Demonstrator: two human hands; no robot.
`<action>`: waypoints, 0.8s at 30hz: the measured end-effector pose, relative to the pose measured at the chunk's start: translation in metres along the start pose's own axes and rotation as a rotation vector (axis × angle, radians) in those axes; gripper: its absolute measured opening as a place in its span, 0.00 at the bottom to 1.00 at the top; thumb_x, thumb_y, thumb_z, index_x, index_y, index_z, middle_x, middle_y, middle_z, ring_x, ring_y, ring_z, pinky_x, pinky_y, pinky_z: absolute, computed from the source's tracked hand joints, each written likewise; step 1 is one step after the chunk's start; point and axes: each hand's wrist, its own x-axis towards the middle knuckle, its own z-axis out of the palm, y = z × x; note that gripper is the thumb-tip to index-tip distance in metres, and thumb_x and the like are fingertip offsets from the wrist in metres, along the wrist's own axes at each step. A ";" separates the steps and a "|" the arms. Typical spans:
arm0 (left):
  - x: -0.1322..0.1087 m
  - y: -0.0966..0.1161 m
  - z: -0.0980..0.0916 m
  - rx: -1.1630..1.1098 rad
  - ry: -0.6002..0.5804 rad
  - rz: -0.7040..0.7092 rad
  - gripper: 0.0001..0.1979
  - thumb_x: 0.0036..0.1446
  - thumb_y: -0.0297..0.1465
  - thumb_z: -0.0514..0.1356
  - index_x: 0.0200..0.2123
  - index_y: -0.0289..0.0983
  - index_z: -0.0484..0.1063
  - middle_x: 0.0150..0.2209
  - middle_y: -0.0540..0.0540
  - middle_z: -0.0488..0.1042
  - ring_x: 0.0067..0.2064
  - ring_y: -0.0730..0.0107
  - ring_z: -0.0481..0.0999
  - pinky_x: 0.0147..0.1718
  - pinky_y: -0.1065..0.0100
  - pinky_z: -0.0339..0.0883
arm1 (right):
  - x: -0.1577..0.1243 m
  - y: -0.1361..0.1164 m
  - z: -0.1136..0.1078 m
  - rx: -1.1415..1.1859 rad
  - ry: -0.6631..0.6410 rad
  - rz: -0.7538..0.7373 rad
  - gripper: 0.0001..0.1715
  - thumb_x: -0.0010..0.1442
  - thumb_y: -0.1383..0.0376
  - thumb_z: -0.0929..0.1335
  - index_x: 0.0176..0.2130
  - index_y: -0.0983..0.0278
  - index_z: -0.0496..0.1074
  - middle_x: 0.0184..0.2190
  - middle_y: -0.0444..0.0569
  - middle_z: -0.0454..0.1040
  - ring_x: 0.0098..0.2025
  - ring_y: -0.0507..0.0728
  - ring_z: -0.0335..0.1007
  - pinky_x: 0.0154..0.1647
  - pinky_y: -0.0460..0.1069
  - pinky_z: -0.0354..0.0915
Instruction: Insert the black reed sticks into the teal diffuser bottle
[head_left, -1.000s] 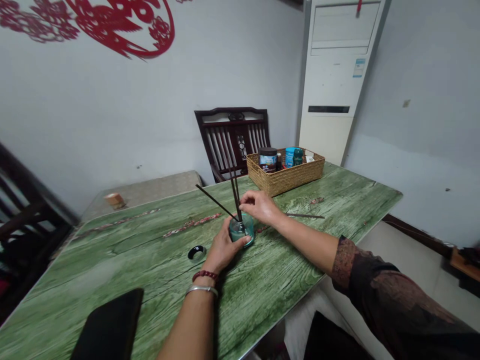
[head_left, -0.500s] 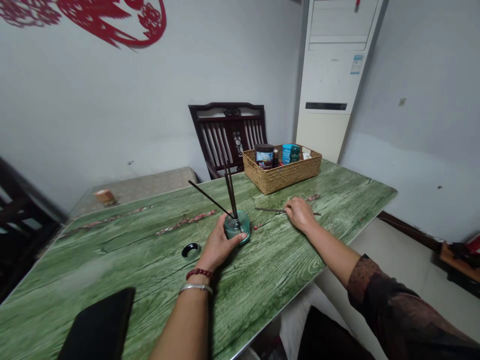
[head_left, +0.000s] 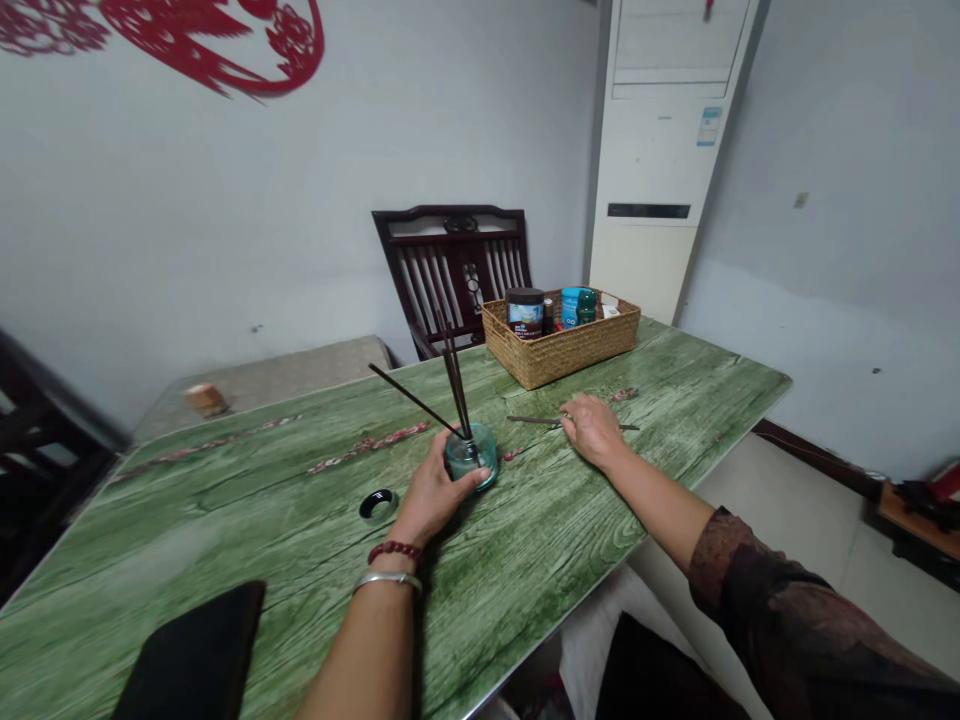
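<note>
My left hand (head_left: 437,490) is wrapped round a small teal glass diffuser bottle (head_left: 484,452) standing on the table, its thumb across the front. Several dark reed sticks (head_left: 454,385) rise out of the bottle's neck; one leans far to the left. To the right, my right hand (head_left: 594,428) is low over the tabletop, fingers curled down onto a dark reed stick (head_left: 531,419) that lies flat. The stick's ends show on both sides of that hand; its middle is hidden. A black ring-shaped cap (head_left: 377,504) lies left of the bottle.
A woven basket (head_left: 570,357) with jars and bottles stands at the back of the green wood-patterned table (head_left: 300,530). A black flat object (head_left: 191,650) lies near the front left. Behind are a dark wooden chair (head_left: 457,225) and a white floor-standing air conditioner (head_left: 652,150).
The view has shifted slightly. My right hand's fingers have moved a little over the reed stick, which still lies flat. My left hand stays round the bottle.
</note>
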 end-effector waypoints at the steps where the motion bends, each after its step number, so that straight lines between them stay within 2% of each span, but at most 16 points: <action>1: 0.000 0.000 0.000 0.002 0.002 0.005 0.34 0.45 0.41 0.70 0.56 0.41 0.67 0.50 0.40 0.76 0.52 0.47 0.76 0.56 0.46 0.66 | 0.000 0.000 0.000 -0.017 -0.028 0.002 0.16 0.67 0.63 0.65 0.49 0.64 0.78 0.45 0.57 0.76 0.50 0.62 0.70 0.50 0.52 0.60; 3: 0.000 0.000 0.000 -0.002 0.004 0.011 0.34 0.45 0.41 0.71 0.56 0.41 0.67 0.50 0.40 0.76 0.52 0.47 0.76 0.56 0.46 0.66 | 0.000 0.000 0.001 -0.048 -0.086 -0.003 0.15 0.67 0.63 0.65 0.45 0.65 0.80 0.44 0.59 0.76 0.49 0.63 0.70 0.50 0.52 0.61; 5: 0.000 0.000 0.000 -0.003 0.006 0.002 0.34 0.45 0.41 0.71 0.56 0.42 0.67 0.50 0.40 0.77 0.52 0.47 0.76 0.56 0.46 0.66 | 0.001 0.000 0.001 -0.051 -0.084 -0.006 0.15 0.68 0.63 0.64 0.44 0.65 0.80 0.44 0.58 0.77 0.49 0.63 0.70 0.50 0.52 0.61; 10: -0.001 0.000 0.000 -0.005 -0.002 0.003 0.33 0.46 0.42 0.70 0.55 0.42 0.67 0.49 0.41 0.76 0.53 0.47 0.76 0.56 0.46 0.66 | 0.000 -0.001 0.001 -0.039 -0.047 0.006 0.16 0.67 0.63 0.66 0.50 0.62 0.78 0.46 0.57 0.76 0.50 0.62 0.70 0.50 0.52 0.62; 20: 0.000 0.004 -0.001 0.025 -0.008 -0.016 0.34 0.45 0.42 0.70 0.55 0.41 0.67 0.48 0.40 0.76 0.51 0.46 0.77 0.54 0.46 0.67 | -0.001 -0.005 0.002 -0.031 -0.125 -0.041 0.13 0.66 0.66 0.64 0.41 0.64 0.80 0.42 0.57 0.78 0.47 0.61 0.73 0.47 0.50 0.61; 22: -0.001 0.005 -0.001 0.013 0.001 -0.014 0.33 0.45 0.41 0.70 0.54 0.40 0.67 0.48 0.41 0.77 0.51 0.47 0.77 0.54 0.47 0.67 | -0.001 -0.005 0.002 0.000 -0.090 -0.053 0.13 0.67 0.68 0.64 0.40 0.65 0.79 0.41 0.57 0.78 0.46 0.60 0.73 0.47 0.50 0.61; 24: -0.001 0.006 -0.001 0.001 0.002 -0.010 0.33 0.44 0.41 0.70 0.54 0.40 0.67 0.48 0.41 0.77 0.51 0.48 0.77 0.54 0.48 0.67 | -0.001 -0.005 -0.003 0.060 0.004 -0.050 0.11 0.66 0.68 0.64 0.41 0.65 0.77 0.39 0.55 0.79 0.44 0.59 0.73 0.45 0.50 0.61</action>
